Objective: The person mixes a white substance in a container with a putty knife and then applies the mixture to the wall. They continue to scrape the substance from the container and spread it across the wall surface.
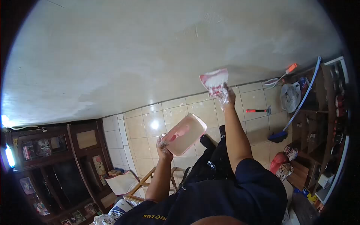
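Pink-and-white spreader (215, 79), paste-smeared, upper centre of the frame, head view. Right hand (227, 96) grips its near end, likely to leave the broad edge free. Left hand (163, 145) clasps the pink tray (186, 137) by one side, mid-frame; open face probably kept accessible. Red-handled tool (256, 111) lies on floor tiles (252, 98), right of centre. Blue broom (278, 136) stands nearby, lower right.

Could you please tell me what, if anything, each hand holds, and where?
The left hand holds a pinkish board by its left end; the right hand holds a smaller, paste-smeared pink piece by its lower edge.
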`<state>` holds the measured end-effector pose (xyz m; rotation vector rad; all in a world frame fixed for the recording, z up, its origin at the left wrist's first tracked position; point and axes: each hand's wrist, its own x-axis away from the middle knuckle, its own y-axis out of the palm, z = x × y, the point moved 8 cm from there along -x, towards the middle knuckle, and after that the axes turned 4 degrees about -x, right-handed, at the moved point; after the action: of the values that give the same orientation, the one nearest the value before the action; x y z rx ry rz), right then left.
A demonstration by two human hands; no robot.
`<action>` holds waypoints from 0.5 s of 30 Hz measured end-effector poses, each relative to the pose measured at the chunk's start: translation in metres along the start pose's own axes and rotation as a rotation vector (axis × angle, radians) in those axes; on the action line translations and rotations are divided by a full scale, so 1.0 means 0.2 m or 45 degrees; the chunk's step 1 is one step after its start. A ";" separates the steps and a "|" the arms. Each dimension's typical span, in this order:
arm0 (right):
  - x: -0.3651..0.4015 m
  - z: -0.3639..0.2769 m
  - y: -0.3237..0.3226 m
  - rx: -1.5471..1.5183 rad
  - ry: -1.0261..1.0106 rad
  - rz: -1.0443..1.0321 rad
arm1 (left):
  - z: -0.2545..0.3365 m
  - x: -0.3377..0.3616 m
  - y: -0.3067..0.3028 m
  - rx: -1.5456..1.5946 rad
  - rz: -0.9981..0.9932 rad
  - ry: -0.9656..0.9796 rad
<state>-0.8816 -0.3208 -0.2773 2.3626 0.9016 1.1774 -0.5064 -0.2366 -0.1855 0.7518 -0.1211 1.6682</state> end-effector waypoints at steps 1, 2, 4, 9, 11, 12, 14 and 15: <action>0.04 -0.11 0.11 -0.092 -0.059 -0.180 | 0.00 0.01 0.01 -0.008 0.002 0.000; 0.07 -0.22 0.22 -0.161 -0.098 -0.345 | 0.00 0.01 0.01 -0.014 0.002 0.003; 0.10 -0.39 0.43 -0.232 -0.143 -0.511 | 0.01 0.00 0.02 0.000 -0.021 0.001; 0.09 -0.52 0.50 -0.146 -0.432 -0.164 | 0.09 0.05 0.09 -0.019 -0.120 0.091; 0.07 -0.41 0.31 -0.050 -0.489 -0.029 | 0.14 0.10 0.15 0.047 -0.137 0.069; 0.10 -0.37 0.20 -0.001 -0.481 0.008 | 0.18 0.12 0.19 0.063 -0.211 0.154; 0.26 -0.34 0.02 -0.075 -0.396 -0.034 | 0.26 0.21 0.28 0.078 -0.209 0.161; 0.40 -0.39 -0.01 -0.074 -0.412 -0.038 | 0.30 0.25 0.32 0.081 -0.199 0.166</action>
<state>-0.9088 -0.2625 -0.1859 2.3897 0.7773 0.7668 -0.5424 -0.2388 -0.0925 0.6806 0.0815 1.5723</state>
